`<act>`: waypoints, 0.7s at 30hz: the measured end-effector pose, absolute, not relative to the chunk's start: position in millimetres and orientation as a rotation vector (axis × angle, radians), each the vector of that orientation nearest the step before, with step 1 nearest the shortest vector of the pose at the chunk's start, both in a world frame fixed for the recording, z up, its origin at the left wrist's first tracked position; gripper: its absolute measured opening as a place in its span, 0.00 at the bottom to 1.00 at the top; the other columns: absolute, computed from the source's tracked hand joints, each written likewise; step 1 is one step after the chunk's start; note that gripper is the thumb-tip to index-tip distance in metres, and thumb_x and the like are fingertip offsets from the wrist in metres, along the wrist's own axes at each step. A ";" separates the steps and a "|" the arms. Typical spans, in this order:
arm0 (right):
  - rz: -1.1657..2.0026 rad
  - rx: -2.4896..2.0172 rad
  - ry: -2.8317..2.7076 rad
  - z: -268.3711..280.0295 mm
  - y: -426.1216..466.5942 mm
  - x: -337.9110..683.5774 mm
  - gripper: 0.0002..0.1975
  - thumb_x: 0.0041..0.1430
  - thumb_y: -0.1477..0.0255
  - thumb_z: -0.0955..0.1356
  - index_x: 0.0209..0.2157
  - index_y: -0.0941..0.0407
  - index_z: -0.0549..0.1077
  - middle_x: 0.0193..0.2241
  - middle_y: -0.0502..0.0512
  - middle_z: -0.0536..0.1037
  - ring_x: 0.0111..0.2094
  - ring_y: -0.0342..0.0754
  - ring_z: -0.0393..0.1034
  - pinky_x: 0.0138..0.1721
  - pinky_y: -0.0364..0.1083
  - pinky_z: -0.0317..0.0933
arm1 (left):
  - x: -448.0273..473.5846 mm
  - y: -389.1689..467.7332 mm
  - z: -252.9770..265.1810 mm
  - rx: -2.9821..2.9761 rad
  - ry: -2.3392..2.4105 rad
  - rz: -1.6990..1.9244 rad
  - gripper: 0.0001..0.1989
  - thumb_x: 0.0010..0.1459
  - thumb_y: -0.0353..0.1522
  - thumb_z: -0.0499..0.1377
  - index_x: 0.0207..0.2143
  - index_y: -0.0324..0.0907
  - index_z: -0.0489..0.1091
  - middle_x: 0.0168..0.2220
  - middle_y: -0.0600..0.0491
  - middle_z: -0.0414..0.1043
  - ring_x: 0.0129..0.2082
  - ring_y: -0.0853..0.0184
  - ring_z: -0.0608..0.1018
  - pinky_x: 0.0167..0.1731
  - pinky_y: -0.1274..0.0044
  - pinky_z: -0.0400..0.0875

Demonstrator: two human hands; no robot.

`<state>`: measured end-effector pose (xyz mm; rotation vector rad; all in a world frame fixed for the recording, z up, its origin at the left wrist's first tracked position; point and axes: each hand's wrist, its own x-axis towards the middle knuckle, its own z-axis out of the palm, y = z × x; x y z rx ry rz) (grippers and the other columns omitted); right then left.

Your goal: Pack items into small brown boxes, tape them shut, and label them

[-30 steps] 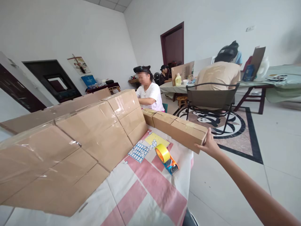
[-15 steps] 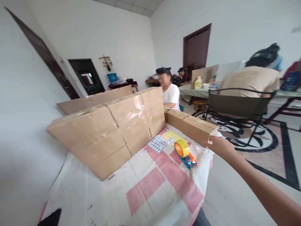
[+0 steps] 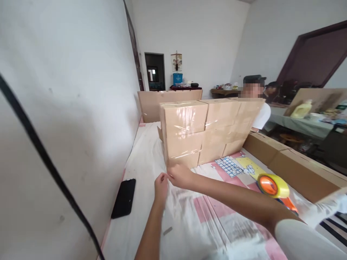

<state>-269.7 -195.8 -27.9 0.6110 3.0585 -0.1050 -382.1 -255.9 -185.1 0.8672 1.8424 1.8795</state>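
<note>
My left hand and my right hand meet at the near lower corner of a block of cardboard boxes. Both have their fingers closed in a pinch, fingertips almost touching. What lies between the fingers is too small or hidden to make out. The boxes are stacked in rows and bound with shiny clear tape. Beneath my hands the white and pink tablecloth shows wrinkles. To the right lies a yellow tape roll in an orange and blue dispenser.
A black phone lies on the left, near the wall. A low row of boxes lines the table's right side. Another cardboard panel stands behind the block. A person in white sits beyond the boxes. A black cable crosses the left foreground.
My view has swung left. My right hand has left the end of the low boxes and come over to the block's near corner. My left hand has come into view beside it.
</note>
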 end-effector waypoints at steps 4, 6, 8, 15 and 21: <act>0.053 0.720 2.999 -21.3 -193.5 -394.2 0.16 0.62 0.77 0.66 0.51 0.62 0.77 0.53 0.73 0.76 0.52 0.64 0.72 0.45 0.55 0.67 | -391.4 -238.9 -214.6 0.817 1.775 1.949 0.22 0.61 0.48 0.59 0.25 0.41 0.64 0.22 0.61 0.58 0.21 0.74 0.63 0.25 0.78 0.61; 0.149 0.897 2.968 -16.6 -180.4 -440.6 0.21 0.62 0.80 0.64 0.56 0.67 0.73 0.61 0.81 0.67 0.62 0.72 0.61 0.51 0.66 0.62 | -392.6 -237.4 -221.2 0.832 1.749 1.950 0.22 0.61 0.47 0.60 0.24 0.41 0.62 0.21 0.62 0.56 0.21 0.74 0.62 0.24 0.78 0.60; 0.195 1.063 2.916 -12.4 -164.2 -473.1 0.24 0.62 0.80 0.64 0.59 0.72 0.69 0.63 0.88 0.60 0.65 0.79 0.52 0.51 0.75 0.56 | -392.9 -237.6 -222.5 0.840 1.738 1.943 0.22 0.61 0.47 0.60 0.23 0.42 0.61 0.20 0.63 0.54 0.21 0.75 0.60 0.23 0.79 0.57; 0.084 1.002 2.940 -5.5 -140.3 -513.6 0.18 0.61 0.76 0.68 0.51 0.70 0.75 0.53 0.80 0.74 0.56 0.68 0.68 0.53 0.69 0.57 | -391.5 -242.9 -214.4 0.789 1.738 1.973 0.23 0.57 0.50 0.61 0.22 0.42 0.63 0.20 0.61 0.57 0.22 0.74 0.61 0.23 0.78 0.55; 0.016 0.753 3.070 0.2 -161.6 -518.1 0.22 0.60 0.70 0.70 0.52 0.69 0.75 0.51 0.82 0.75 0.55 0.69 0.67 0.52 0.68 0.58 | -389.2 -244.7 -215.4 0.648 1.761 2.007 0.20 0.60 0.46 0.61 0.25 0.41 0.64 0.22 0.61 0.59 0.22 0.74 0.64 0.24 0.79 0.61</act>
